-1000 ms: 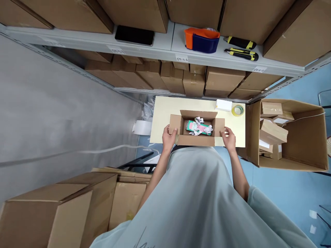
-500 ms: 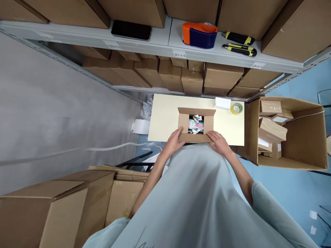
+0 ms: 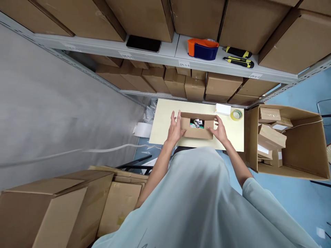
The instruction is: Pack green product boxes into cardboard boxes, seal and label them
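A small cardboard box (image 3: 198, 133) stands on the pale yellow tabletop. Its end flaps lie inward, while the long near and far flaps are partly raised. Through the gap shows crumpled printed paper (image 3: 198, 123), with something green and pink below it. My left hand (image 3: 175, 130) is at the box's left end, fingers stretched up and apart, its thumb touching the near flap. At the right end, my right hand (image 3: 219, 131) has its fingers curved round the box's corner and its thumb on the near flap.
Behind the box on the tabletop (image 3: 165, 120) are a white carton (image 3: 222, 109) and a tape roll (image 3: 236, 114). A large open carton (image 3: 305, 144) holding several small boxes stands right. The shelf (image 3: 165, 50) above carries a phone (image 3: 143, 43), a tape dispenser (image 3: 203, 49) and two utility knives (image 3: 238, 62).
Both hands have moved from the box's near corners up round its ends. The near flap has been lifted and now hides more of the contents. My view has shifted slightly.
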{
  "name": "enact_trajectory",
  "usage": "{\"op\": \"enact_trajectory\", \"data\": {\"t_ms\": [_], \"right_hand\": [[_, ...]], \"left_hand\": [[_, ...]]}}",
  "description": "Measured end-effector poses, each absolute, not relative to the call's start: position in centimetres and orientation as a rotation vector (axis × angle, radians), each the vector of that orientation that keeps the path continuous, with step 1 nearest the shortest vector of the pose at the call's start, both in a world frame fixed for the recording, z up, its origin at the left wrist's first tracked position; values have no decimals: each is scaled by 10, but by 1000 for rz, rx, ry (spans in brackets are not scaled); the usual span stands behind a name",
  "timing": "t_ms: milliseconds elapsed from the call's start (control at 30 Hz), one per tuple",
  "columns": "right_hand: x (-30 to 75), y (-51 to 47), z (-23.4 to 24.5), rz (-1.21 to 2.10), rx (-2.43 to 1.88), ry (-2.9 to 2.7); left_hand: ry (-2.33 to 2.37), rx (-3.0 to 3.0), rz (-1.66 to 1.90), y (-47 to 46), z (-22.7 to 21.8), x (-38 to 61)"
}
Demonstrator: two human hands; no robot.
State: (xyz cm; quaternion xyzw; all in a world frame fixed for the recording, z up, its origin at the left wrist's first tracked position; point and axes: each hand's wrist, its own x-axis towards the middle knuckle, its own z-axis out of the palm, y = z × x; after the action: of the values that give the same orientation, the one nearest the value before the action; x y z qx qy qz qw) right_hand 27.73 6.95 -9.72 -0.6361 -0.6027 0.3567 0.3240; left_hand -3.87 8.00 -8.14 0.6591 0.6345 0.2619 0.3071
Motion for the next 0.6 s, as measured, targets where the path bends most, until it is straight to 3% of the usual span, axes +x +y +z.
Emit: {"op": "enact_trajectory", "data": {"t_ms": [200,400,600], "right_hand": [[279,40,-92,874,-1649,-1674],[264,26,-103,1078,-1763,-1520],[260,44,-98,989,-1909,-1503]], "left_hand": [[1652,1748,666,60,-89,-41],[1712,1515,686,53,-102,-32],[1858,1427,659,67,-101,-20]]}}
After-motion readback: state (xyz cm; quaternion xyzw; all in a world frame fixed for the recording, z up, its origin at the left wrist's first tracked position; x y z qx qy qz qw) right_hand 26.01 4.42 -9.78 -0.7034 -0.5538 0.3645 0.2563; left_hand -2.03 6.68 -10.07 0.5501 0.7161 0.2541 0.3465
